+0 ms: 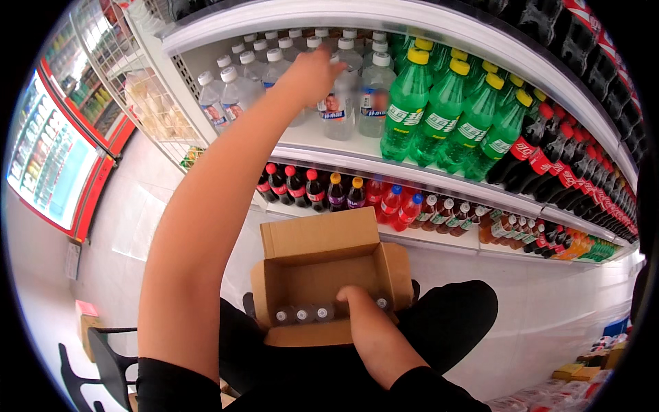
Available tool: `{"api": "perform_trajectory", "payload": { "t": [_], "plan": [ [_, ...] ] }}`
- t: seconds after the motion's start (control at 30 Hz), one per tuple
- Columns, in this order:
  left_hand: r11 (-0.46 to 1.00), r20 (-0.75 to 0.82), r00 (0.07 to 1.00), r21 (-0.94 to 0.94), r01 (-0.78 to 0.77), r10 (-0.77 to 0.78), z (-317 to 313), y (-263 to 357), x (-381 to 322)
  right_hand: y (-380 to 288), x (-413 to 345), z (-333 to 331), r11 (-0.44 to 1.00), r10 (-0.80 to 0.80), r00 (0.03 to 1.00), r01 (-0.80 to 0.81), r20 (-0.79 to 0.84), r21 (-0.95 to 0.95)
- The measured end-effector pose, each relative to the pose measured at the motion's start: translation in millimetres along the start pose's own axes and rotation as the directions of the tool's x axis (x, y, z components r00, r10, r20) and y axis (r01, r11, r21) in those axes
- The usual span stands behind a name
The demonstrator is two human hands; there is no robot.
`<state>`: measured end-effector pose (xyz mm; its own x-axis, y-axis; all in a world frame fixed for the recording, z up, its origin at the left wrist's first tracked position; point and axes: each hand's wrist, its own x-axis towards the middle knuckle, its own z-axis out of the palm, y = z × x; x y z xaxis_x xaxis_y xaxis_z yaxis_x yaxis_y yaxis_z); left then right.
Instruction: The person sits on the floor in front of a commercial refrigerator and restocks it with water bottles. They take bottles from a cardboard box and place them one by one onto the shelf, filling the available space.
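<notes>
My left hand (315, 77) reaches up to the shelf, its fingers at the cap of a clear plastic bottle (337, 116) with a white cap and blue label. Blur hides whether they grip it. More clear bottles (251, 68) stand behind and beside it in rows. Between my knees, an open cardboard box (319, 239) has its flaps folded out. Several white-capped clear bottles (302, 314) line its near side. My right hand (351, 294) dips into the box among them; its fingers are mostly hidden, so any hold is unclear.
Large green bottles with yellow caps (406, 113) stand right of the clear ones, then cola bottles (530, 149). Smaller bottles (311, 190) fill the lower shelf. A wire rack (154, 98) and lit drinks fridge (51, 149) are at left. A black chair (110, 355) is at lower left.
</notes>
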<state>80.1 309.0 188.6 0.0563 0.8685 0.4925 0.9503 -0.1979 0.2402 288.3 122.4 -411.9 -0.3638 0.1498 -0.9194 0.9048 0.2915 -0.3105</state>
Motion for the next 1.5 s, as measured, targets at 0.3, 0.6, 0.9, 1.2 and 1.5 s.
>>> {"api": "perform_trajectory", "payload": {
  "t": [0.3, 0.6, 0.9, 1.2, 1.5],
  "plan": [
    [0.997, 0.088, 0.994, 0.053, 0.064, -0.069, 14.7, 32.1, 30.7, 16.7, 38.9, 7.6, 0.989, 0.127, 0.991, -0.129, 0.030, 0.078],
    [0.982, -0.271, 0.962, -0.173, -0.076, 0.027, 30.0, -16.0, -91.5, -22.0, -51.4, -2.9, 0.997, -0.051, 0.997, 0.048, -0.051, -0.054],
    [0.961, 0.977, -0.196, -0.132, -0.244, 0.084, 44.4, 2.9, -362.6, -84.8, -78.1, 8.5, 0.964, -0.256, 0.952, 0.239, -0.167, -0.116],
    [0.991, 0.940, 0.340, 0.008, -0.137, 0.040, 45.1, -12.0, -402.4, -98.6, -89.3, 7.6, 0.984, 0.004, 0.977, -0.041, 0.212, 0.171],
    [0.994, 0.991, 0.111, -0.058, -0.094, 0.069, 38.1, -14.8, -407.7, -110.3, -95.7, 4.7, 0.992, 0.110, 0.948, -0.121, 0.297, 0.020]
  ]
}}
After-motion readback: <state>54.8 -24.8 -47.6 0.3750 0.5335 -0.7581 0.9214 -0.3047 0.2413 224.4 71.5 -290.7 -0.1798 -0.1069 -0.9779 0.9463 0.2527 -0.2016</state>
